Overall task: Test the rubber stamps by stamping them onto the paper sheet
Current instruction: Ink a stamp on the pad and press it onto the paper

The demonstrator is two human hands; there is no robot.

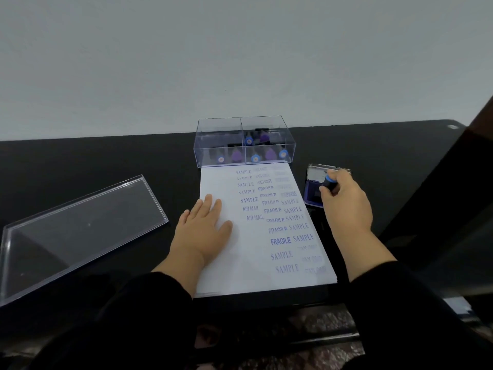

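A white paper sheet (248,265) lies on the black table, covered on its right half with blue prints reading SAMPLE, FRAGILE and AIR MAIL. My left hand (202,228) rests flat on the sheet's left side, fingers spread. My right hand (345,201) grips a rubber stamp with a blue-topped handle (328,181) and holds it down on the open blue ink pad (313,190) to the right of the sheet. A clear box (244,141) at the sheet's far end holds several more stamps with blue and purple handles.
The box's clear lid (80,225) lies on the black table (106,161) at the left. A grey wall stands behind the table. A dark piece of furniture (453,209) rises at the right edge.
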